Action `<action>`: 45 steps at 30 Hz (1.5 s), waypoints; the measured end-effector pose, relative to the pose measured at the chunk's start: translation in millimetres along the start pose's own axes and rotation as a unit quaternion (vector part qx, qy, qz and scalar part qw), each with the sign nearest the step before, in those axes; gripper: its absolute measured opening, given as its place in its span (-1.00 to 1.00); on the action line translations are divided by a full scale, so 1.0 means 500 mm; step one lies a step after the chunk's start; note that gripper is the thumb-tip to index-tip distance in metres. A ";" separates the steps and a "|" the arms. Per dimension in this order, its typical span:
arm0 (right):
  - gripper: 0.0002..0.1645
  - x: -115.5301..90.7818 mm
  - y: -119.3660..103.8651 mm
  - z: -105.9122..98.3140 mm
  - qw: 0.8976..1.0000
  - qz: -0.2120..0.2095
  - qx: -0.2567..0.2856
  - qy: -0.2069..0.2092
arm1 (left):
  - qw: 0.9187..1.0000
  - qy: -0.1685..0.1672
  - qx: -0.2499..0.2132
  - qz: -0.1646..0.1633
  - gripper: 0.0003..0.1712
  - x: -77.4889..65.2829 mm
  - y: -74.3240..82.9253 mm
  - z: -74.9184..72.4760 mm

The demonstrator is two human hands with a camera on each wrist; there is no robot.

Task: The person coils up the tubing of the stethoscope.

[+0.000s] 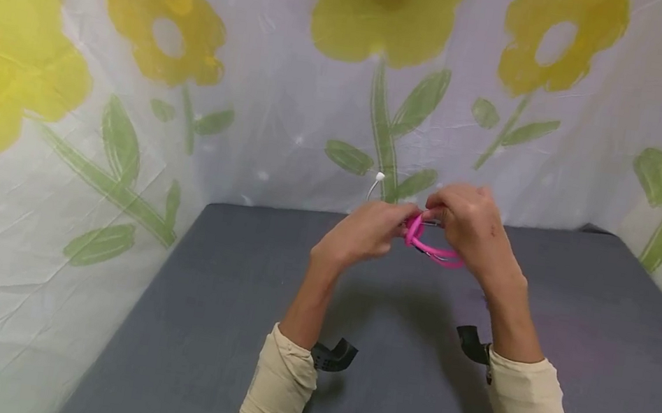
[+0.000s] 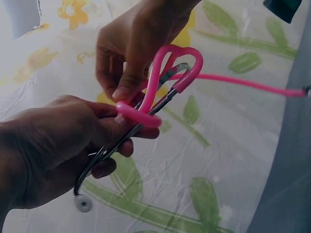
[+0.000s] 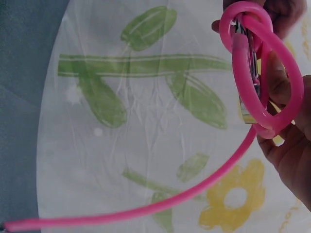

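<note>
A stethoscope with pink tubing [image 1: 440, 253] is held in the air between both hands. My left hand [image 1: 368, 231] grips its metal ear tubes [image 2: 116, 145], where a turn of tubing wraps round them. A pale ear tip [image 2: 83, 203] sticks out below that hand in the left wrist view. My right hand [image 1: 473, 228] pinches the tubing close to the left fingertips. The tubing forms a folded loop [image 3: 295, 85] beside the metal, and a long tail [image 3: 146, 210] trails off. Only a sliver of metal shows at the tail's far end, at the left wrist view's edge.
A grey table [image 1: 228, 305] lies beneath the hands. Behind and beside it hangs a white sheet [image 1: 278, 128] printed with yellow flowers and green leaves. Black curved mounts [image 1: 335, 355] jut from both forearms by the cream sleeves [image 1: 280, 390].
</note>
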State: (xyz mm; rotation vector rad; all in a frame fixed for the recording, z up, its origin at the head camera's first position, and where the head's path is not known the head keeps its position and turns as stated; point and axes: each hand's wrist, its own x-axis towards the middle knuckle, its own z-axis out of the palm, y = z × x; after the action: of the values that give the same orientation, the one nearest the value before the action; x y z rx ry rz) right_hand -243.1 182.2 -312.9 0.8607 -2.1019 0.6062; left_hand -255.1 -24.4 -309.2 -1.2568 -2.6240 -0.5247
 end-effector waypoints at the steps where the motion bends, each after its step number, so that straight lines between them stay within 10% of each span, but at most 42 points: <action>1: -0.81 -0.002 0.000 0.000 1.000 0.003 0.008 -0.001 | 1.000 0.001 -0.015 0.006 -0.67 -0.004 -0.002 0.000; 17: -0.94 -0.004 -0.005 -0.015 0.989 0.102 0.104 -0.023 | 0.991 0.001 -0.129 0.044 -0.57 -0.016 -0.008 -0.015; 24: -0.86 -0.010 0.010 -0.030 0.926 0.248 0.274 -0.072 | 0.986 0.014 -0.149 0.074 -0.63 -0.017 -0.009 -0.021; 30: -0.87 -0.020 0.031 -0.030 0.868 0.291 0.394 -0.078 | 0.976 0.042 -0.190 0.099 -0.58 -0.025 -0.015 -0.032; 45: -0.64 -0.007 0.014 -0.023 0.875 0.290 0.381 -0.077 | 0.953 0.221 -0.207 0.033 -0.55 -0.017 -0.002 -0.024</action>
State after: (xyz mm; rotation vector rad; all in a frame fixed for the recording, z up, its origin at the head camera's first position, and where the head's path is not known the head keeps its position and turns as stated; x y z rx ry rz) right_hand -241.0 195.5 -310.0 0.6628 -2.2743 1.8239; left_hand -250.6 -35.7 -300.9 -1.1522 -2.1526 -1.2330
